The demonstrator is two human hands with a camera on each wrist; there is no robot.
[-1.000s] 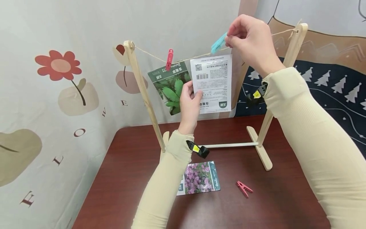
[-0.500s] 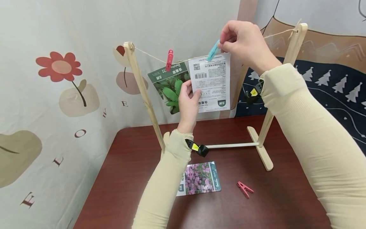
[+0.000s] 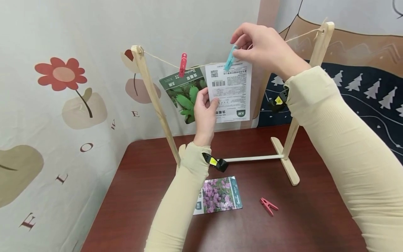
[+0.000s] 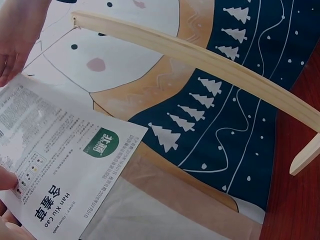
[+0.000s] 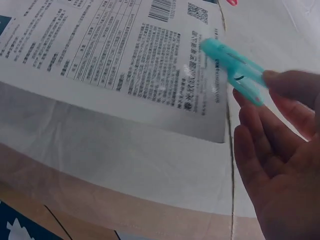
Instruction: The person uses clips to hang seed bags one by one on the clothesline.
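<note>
The white printed back of a seed packet [image 3: 231, 101] hangs at the line, its lower left edge pinched by my left hand [image 3: 204, 113]. A light-blue clothespin [image 3: 230, 58] sits over the packet's top edge, its handles spread apart in the right wrist view. My right hand [image 3: 264, 49] has its thumb at one handle and a finger by the other; the remaining fingers are loosely bent. To the left, a red clothespin [image 3: 183, 65] holds a green seed packet [image 3: 184, 92] on the string [image 3: 162, 60]. Part of that packet is hidden behind my left hand.
A wooden frame [image 3: 157, 105] carries the string between two posts, with a white bar [image 3: 252, 159] low down. On the dark red table [image 3: 132, 196] lie a purple-flower packet [image 3: 220, 196], partly under my left forearm, and a pink clothespin [image 3: 268, 205].
My right hand has moved left and brought the light-blue clothespin down from above the string onto the packet's top edge. My left hand still pinches the packet.
</note>
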